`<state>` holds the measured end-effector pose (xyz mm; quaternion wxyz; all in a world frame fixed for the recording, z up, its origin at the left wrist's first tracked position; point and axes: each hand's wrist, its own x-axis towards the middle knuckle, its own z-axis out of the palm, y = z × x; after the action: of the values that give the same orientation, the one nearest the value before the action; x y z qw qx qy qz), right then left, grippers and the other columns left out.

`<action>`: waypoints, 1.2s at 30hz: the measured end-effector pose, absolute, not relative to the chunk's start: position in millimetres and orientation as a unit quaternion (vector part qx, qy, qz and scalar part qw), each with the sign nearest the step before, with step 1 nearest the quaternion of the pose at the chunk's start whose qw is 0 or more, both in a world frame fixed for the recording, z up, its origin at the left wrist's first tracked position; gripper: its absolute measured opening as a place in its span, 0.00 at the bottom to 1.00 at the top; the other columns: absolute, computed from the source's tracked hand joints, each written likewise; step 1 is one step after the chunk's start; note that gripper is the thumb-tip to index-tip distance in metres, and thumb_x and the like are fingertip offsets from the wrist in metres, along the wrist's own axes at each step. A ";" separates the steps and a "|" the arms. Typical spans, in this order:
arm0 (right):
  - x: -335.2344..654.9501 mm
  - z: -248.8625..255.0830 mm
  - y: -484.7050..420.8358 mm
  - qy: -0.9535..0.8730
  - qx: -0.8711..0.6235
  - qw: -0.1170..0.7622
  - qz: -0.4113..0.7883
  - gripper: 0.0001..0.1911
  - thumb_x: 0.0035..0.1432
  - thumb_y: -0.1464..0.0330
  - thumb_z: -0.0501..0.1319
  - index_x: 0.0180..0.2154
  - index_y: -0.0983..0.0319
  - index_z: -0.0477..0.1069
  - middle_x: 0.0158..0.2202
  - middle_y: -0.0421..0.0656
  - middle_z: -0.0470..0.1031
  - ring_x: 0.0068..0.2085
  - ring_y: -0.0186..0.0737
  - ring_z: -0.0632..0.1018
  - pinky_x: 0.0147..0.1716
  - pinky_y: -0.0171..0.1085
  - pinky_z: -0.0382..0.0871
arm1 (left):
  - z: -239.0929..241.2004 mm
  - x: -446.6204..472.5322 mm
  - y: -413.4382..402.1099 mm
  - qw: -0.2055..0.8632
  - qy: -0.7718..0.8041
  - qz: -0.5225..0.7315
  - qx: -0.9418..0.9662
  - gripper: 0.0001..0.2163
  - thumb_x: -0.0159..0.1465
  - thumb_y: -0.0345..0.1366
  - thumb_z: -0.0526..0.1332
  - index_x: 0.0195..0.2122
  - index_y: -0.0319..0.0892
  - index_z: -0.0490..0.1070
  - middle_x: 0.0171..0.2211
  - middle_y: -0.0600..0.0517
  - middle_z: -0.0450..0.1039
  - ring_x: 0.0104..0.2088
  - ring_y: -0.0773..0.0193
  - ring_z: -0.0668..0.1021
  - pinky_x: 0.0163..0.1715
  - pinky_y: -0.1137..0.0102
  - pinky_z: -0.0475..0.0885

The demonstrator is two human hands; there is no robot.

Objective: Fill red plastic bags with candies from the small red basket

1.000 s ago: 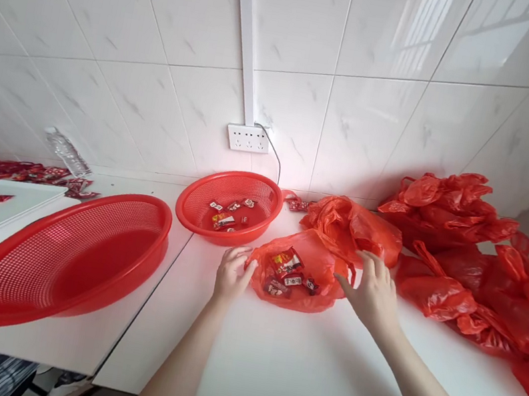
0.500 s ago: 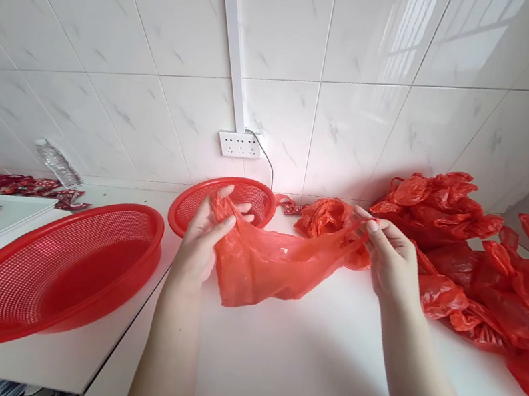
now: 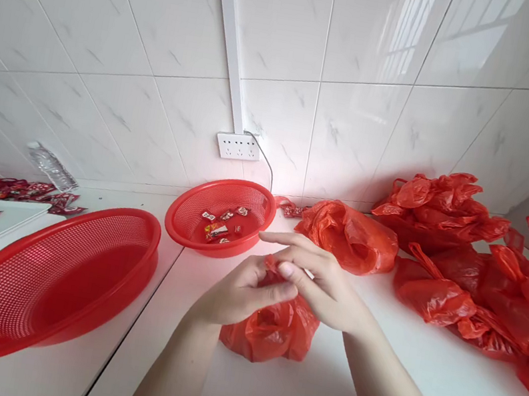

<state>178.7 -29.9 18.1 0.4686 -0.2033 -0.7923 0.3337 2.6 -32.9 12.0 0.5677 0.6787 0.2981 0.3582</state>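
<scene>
In the head view, my left hand (image 3: 241, 292) and my right hand (image 3: 325, 286) meet over a red plastic bag (image 3: 275, 331) near the middle of the white table. My left fingers are closed around the bag's gathered top. The thumb and fingertips of my right hand press at the same spot, its index finger stretched out to the left. The bag hangs bunched below my hands, its upper part mostly hidden by them. Just beyond my hands stands a small red basket (image 3: 178, 231) with several small wrapped packets (image 3: 224, 222) inside.
A large red basket (image 3: 146, 252) stands at left. Behind it are a white tray (image 3: 1, 221), red packets (image 3: 17, 189) and a clear plastic bottle (image 3: 51, 166). Another red bag (image 3: 354, 237) lies behind my right hand, and filled red bags (image 3: 464, 279) are piled at right.
The bag was stretched between my separated hands. My hands have come together and its top is now bunched between them. The small basket's packets, hidden earlier, now show.
</scene>
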 end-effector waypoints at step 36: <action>186.0 -17.0 5.6 -0.738 -0.206 0.442 0.467 0.18 0.66 0.69 0.53 0.56 0.53 0.62 0.60 0.45 0.64 0.57 0.42 0.70 0.54 0.46 0.68 | 16.5 0.0 -31.0 0.365 0.357 0.319 0.799 0.15 0.69 0.39 0.53 0.27 0.42 0.72 0.21 0.54 0.67 0.23 0.68 0.68 0.26 0.72 0.63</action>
<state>186.0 5.6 -17.0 0.4424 -0.2060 -0.7375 0.4668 0.0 -31.0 16.5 0.3649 0.7986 0.3569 0.3189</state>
